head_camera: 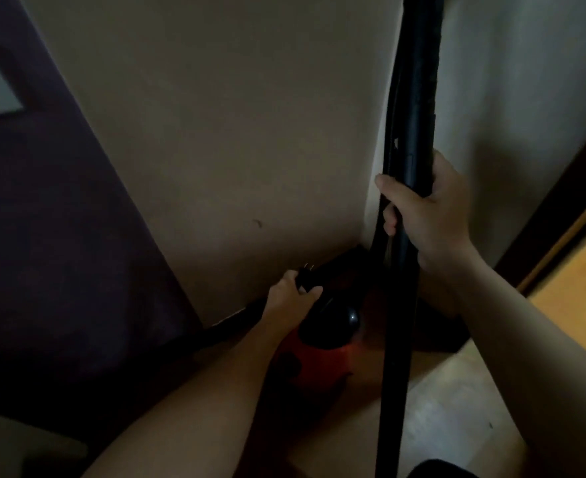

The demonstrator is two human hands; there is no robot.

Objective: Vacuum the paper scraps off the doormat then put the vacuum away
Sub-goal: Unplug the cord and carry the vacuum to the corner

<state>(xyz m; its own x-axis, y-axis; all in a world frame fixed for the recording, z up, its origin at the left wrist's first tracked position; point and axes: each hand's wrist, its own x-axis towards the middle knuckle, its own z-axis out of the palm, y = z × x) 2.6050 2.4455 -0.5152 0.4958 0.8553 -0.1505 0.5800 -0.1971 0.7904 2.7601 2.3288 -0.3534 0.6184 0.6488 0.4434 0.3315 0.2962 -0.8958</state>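
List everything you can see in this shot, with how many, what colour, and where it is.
vacuum body: one, red with a black top, on the floor in the wall corner
vacuum tube: one, black, upright along the corner
plug: one, black, prongs up, above the vacuum body
walls: two, pale, meeting in the corner
floor: light wood, lower right
dark panel: one, purplish, at left
left hand: one, holding the plug
right hand: one, gripping the vacuum tube

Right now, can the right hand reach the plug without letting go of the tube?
Probably not. The right hand is wrapped around the black tube, well above the plug, which the left hand already holds low in the corner beside the red vacuum body.
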